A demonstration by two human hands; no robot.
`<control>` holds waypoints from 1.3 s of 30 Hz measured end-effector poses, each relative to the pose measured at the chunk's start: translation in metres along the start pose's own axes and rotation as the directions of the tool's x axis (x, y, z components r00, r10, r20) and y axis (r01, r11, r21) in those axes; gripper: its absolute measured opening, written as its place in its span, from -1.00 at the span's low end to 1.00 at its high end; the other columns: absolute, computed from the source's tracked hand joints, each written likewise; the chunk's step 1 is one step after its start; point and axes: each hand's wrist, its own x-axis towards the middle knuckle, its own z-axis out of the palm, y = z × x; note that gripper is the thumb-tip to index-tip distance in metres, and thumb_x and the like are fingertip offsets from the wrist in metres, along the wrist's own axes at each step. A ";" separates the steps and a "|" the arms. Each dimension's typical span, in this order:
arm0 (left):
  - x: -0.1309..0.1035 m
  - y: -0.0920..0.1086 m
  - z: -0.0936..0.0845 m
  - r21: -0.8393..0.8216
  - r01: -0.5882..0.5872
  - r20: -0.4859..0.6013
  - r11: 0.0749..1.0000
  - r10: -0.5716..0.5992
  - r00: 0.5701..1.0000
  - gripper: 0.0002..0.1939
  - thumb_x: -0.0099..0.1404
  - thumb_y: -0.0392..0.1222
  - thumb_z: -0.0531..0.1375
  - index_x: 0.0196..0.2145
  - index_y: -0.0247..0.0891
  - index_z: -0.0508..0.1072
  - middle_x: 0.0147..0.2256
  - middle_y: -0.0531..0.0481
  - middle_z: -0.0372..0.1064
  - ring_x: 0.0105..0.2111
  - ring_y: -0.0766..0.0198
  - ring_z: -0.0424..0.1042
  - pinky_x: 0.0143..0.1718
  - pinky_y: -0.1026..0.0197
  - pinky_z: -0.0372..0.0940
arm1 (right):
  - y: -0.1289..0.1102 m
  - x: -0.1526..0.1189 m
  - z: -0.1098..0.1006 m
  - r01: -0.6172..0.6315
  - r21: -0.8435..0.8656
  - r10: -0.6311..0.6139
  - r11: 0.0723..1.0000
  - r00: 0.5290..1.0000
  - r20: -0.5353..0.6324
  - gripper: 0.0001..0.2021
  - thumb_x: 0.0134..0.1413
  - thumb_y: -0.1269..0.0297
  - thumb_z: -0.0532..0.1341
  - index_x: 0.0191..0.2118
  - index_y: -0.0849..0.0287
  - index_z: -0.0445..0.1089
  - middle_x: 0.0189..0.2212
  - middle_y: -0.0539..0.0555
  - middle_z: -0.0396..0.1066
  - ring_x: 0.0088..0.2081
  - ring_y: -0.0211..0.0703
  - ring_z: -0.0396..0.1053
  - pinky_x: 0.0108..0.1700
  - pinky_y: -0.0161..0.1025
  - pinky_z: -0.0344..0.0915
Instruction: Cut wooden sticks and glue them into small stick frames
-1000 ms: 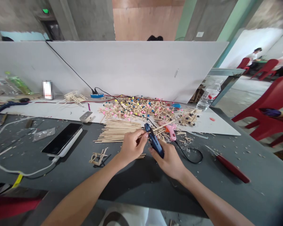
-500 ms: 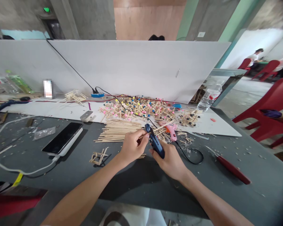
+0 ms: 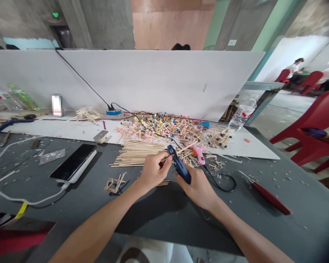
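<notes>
Two hands meet at a blue hand tool (image 3: 182, 169) above a grey table (image 3: 175, 215).
In the head camera's view, the table's surface stretches from the wrists to the near edge and, at right, past a red-handled tool (image 3: 272, 199); the right hand (image 3: 199, 186) grips the blue hand tool, while the left hand (image 3: 155, 168) pinches a thin stick (image 3: 186, 147) at its head. Beyond lie bundled sticks (image 3: 139, 151), a pink glue gun (image 3: 200, 154) and an upright white panel (image 3: 159, 80), backed by concrete walls (image 3: 106, 25).

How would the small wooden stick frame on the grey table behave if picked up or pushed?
The wooden stick frame is likely light, being mostly open gaps. Its thin pieces could snap if squeezed. Its angular outline should resist rolling.
</notes>
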 end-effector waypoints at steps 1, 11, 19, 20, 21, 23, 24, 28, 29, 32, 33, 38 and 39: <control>0.000 0.000 0.000 -0.002 -0.001 -0.003 1.000 0.001 1.000 -0.69 0.36 -0.13 0.08 -0.53 -0.29 0.23 -0.63 0.15 0.00 -0.62 0.45 0.02 -0.54 0.31 -0.08 | 0.000 0.000 0.000 0.002 0.000 -0.002 1.000 1.000 0.000 -0.84 0.16 0.20 0.13 -0.39 0.15 0.23 -0.57 -0.09 0.20 -0.53 -0.29 0.09 -0.43 -0.31 0.00; 0.000 0.001 0.001 -0.018 0.010 0.001 1.000 -0.010 1.000 -0.68 0.36 -0.12 0.08 -0.53 -0.28 0.24 -0.64 0.15 0.00 -0.63 0.45 0.01 -0.55 0.31 -0.08 | 0.001 0.000 0.001 0.005 -0.007 -0.005 1.000 1.000 0.001 -0.86 0.16 0.23 0.12 -0.38 0.14 0.23 -0.56 -0.09 0.22 -0.53 -0.29 0.11 -0.43 -0.31 0.01; 0.000 -0.002 0.002 0.007 0.006 0.013 1.000 -0.006 1.000 -0.66 0.37 -0.10 0.07 -0.54 -0.28 0.23 -0.64 0.15 -0.01 -0.63 0.44 0.02 -0.55 0.30 -0.09 | 0.002 0.002 0.003 -0.026 -0.023 0.026 0.999 1.000 0.001 -0.89 0.15 0.25 0.11 -0.37 0.15 0.26 -0.55 -0.05 0.32 -0.52 -0.26 0.18 -0.42 -0.30 0.03; 0.000 -0.002 0.002 0.005 0.012 0.020 1.000 -0.012 1.000 -0.66 0.37 -0.10 0.06 -0.54 -0.28 0.23 -0.64 0.14 0.00 -0.63 0.44 0.03 -0.56 0.30 -0.09 | 0.003 0.002 0.004 -0.029 -0.024 0.029 0.999 1.000 0.000 -0.89 0.14 0.25 0.11 -0.36 0.15 0.27 -0.55 -0.04 0.33 -0.52 -0.25 0.20 -0.42 -0.30 0.03; 0.000 -0.002 0.003 0.000 0.023 0.028 1.000 -0.023 0.999 -0.65 0.38 -0.09 0.06 -0.53 -0.28 0.24 -0.64 0.14 0.01 -0.63 0.44 0.03 -0.56 0.30 -0.09 | 0.003 0.002 0.005 -0.033 -0.027 0.033 0.999 0.999 -0.003 -0.90 0.14 0.26 0.11 -0.34 0.15 0.28 -0.54 -0.04 0.34 -0.51 -0.24 0.22 -0.41 -0.30 0.04; 0.000 -0.002 0.003 -0.021 0.063 0.048 0.998 -0.062 0.997 -0.64 0.38 -0.07 0.04 -0.53 -0.28 0.24 -0.65 0.14 0.02 -0.64 0.43 0.03 -0.57 0.30 -0.10 | 0.003 0.002 0.007 -0.045 -0.035 0.045 0.998 0.999 -0.006 -0.91 0.13 0.26 0.11 -0.32 0.15 0.30 -0.53 -0.03 0.37 -0.50 -0.22 0.25 -0.40 -0.30 0.05; 0.001 -0.002 0.003 -0.033 0.088 0.061 0.996 -0.086 0.994 -0.64 0.39 -0.06 0.03 -0.53 -0.27 0.24 -0.65 0.13 0.03 -0.65 0.42 0.04 -0.58 0.30 -0.09 | 0.003 0.002 0.007 -0.053 -0.037 0.053 0.998 0.999 -0.005 -0.91 0.12 0.26 0.12 -0.30 0.15 0.31 -0.52 -0.02 0.38 -0.50 -0.22 0.26 -0.40 -0.30 0.06; 0.002 -0.003 0.003 -0.071 0.161 0.115 0.984 -0.152 0.982 -0.61 0.39 -0.03 0.02 -0.54 -0.26 0.22 -0.69 0.13 0.08 -0.65 0.39 0.12 -0.57 0.30 -0.04 | 0.002 0.002 0.008 -0.094 -0.058 0.094 0.994 0.996 0.005 -0.87 0.07 0.24 0.17 -0.27 0.17 0.34 -0.52 0.00 0.40 -0.49 -0.19 0.26 -0.40 -0.30 0.09; 0.003 -0.004 0.003 -0.076 0.172 0.124 0.982 -0.162 0.979 -0.61 0.39 -0.02 0.02 -0.55 -0.26 0.22 -0.70 0.13 0.08 -0.65 0.38 0.12 -0.57 0.30 -0.04 | 0.002 0.003 0.008 -0.106 -0.061 0.107 0.992 0.994 0.012 -0.86 0.06 0.24 0.18 -0.26 0.17 0.34 -0.52 0.01 0.40 -0.49 -0.19 0.27 -0.40 -0.30 0.09; 0.003 -0.008 0.005 -0.080 0.194 0.137 0.978 -0.182 0.974 -0.60 0.39 0.00 0.01 -0.54 -0.25 0.22 -0.70 0.13 0.10 -0.66 0.38 0.13 -0.57 0.30 -0.04 | 0.003 0.004 0.008 -0.135 -0.064 0.137 0.989 0.990 0.024 -0.85 0.04 0.25 0.19 -0.27 0.19 0.36 -0.48 0.05 0.44 -0.47 -0.17 0.31 -0.40 -0.30 0.12; 0.003 -0.009 0.005 -0.079 0.199 0.137 0.977 -0.187 0.973 -0.60 0.39 0.01 0.01 -0.54 -0.25 0.22 -0.70 0.13 0.11 -0.66 0.38 0.14 -0.57 0.30 -0.04 | 0.004 0.004 0.008 -0.138 -0.064 0.139 0.988 0.990 0.024 -0.86 0.04 0.26 0.19 -0.27 0.19 0.36 -0.46 0.06 0.45 -0.46 -0.17 0.32 -0.39 -0.30 0.13; 0.003 -0.010 0.007 -0.068 0.220 0.147 0.973 -0.208 0.967 -0.58 0.40 0.03 0.00 -0.54 -0.26 0.23 -0.71 0.14 0.10 -0.67 0.38 0.13 -0.57 0.29 -0.06 | 0.010 0.006 0.014 -0.124 -0.075 0.123 0.989 0.992 -0.016 -0.89 0.03 0.28 0.18 -0.31 0.19 0.36 -0.49 0.05 0.42 -0.47 -0.17 0.31 -0.39 -0.30 0.13; 0.003 -0.010 0.007 -0.063 0.218 0.147 0.974 -0.207 0.967 -0.57 0.41 0.03 -0.01 -0.54 -0.26 0.24 -0.71 0.14 0.10 -0.67 0.39 0.12 -0.57 0.29 -0.06 | 0.012 0.006 0.016 -0.120 -0.071 0.119 0.990 0.993 -0.026 -0.89 0.03 0.28 0.18 -0.31 0.19 0.36 -0.50 0.04 0.41 -0.47 -0.17 0.30 -0.39 -0.30 0.12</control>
